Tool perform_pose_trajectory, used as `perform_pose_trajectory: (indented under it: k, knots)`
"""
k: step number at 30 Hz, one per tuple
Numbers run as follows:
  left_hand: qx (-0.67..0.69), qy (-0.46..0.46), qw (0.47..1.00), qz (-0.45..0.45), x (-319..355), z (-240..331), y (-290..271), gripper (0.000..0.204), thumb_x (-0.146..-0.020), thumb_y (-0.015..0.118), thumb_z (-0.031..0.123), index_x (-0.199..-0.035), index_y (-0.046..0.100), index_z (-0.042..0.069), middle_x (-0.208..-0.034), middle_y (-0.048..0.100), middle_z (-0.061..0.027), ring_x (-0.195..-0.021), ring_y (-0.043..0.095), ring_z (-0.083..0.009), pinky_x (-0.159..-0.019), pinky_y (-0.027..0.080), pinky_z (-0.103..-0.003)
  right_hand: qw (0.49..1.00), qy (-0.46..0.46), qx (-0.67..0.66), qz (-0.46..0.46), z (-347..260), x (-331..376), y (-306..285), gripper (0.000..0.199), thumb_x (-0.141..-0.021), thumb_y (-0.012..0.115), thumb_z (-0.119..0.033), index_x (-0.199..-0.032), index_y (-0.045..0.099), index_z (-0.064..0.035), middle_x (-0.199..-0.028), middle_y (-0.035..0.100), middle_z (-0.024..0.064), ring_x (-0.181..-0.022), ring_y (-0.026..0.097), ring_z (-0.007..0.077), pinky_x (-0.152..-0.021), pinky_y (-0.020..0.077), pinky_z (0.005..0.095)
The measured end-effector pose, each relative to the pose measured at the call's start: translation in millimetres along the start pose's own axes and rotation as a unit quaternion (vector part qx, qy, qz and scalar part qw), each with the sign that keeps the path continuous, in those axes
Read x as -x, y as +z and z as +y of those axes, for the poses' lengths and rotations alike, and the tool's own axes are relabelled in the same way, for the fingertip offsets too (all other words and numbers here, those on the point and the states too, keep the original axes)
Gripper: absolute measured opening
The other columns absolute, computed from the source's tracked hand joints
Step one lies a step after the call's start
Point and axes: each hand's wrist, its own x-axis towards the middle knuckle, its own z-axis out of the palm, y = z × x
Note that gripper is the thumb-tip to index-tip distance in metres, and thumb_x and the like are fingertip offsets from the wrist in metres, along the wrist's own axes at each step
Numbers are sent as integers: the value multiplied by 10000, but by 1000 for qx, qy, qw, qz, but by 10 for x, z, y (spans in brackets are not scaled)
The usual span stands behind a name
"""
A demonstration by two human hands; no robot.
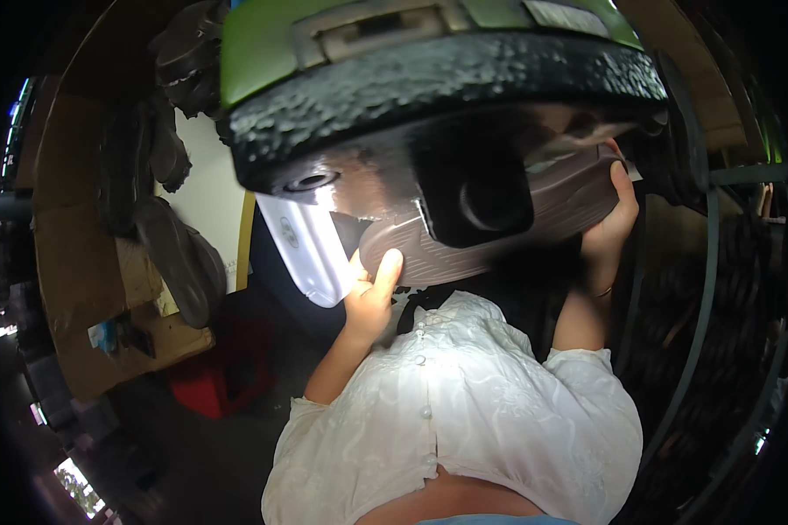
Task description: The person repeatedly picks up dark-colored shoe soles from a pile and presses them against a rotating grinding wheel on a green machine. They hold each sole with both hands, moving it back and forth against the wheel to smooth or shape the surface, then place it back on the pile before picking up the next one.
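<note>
Both hands grip a brown shoe sole [573, 203] with fine ridges across its face, held level in front of my body. My left hand [372, 296] is closed on its left end, thumb lying on the ridged face. At the other end, my right hand [617, 214] is closed round the sole with the thumb up along the edge. A green and black machine head [446, 83] hangs over the sole and hides its middle. A bright white lamp [305, 249] is fixed at the machine's left, close to my left hand.
To the left, a cardboard box [61, 289] holds several dark shoes [171, 254] and a pale sheet [206, 184]. Below it stands a red plastic stool [210, 381]. Along the right runs a green metal frame [707, 271], with dark stacked items behind it.
</note>
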Motion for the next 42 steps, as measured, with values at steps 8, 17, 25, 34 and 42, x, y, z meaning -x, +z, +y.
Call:
perform_pose_trajectory:
  k: [8,17,25,34,42]
  knots:
    - [-50,5,999,-3,58,-315,-378,327,-869,530,165,-1136,496,-22,-1061,550,-71,-961,508,-143,-858,383,-281,988,-33,-20,-146,175,-13,60,469,-712,562,-182,-1130,458,5,-1098,535,152,-1003,519,228,-886,413,335]
    - [-3,-11,998,70,254,-464,-622,286,-844,549,94,-1093,502,-38,-1072,532,-54,-953,496,-110,-837,381,-249,972,-4,-37,-232,372,-138,464,453,-712,530,-166,-1105,476,52,-1064,553,198,-919,578,235,-819,465,313]
    - [-52,28,988,143,295,-177,-1123,310,-874,513,169,-1102,468,-36,-1017,556,-88,-913,543,-143,-805,420,-260,978,-14,0,-207,919,318,542,498,-683,527,-216,-1088,470,68,-997,563,175,-901,560,226,-817,440,305]
    - [-38,16,991,128,252,-117,-1804,348,-848,512,98,-1159,439,-41,-1074,542,-98,-962,537,-169,-851,421,-309,956,-54,165,-236,1220,768,696,467,-750,587,-192,-1138,440,22,-1010,524,72,-917,490,122,-808,399,256]
    - [-247,-181,949,-77,188,-583,-1737,256,-791,618,101,-1006,546,-19,-799,605,-53,-661,576,-109,-605,482,-238,899,38,286,-330,892,592,813,628,-671,694,-140,-1199,387,5,-1047,503,69,-933,488,122,-822,404,260]
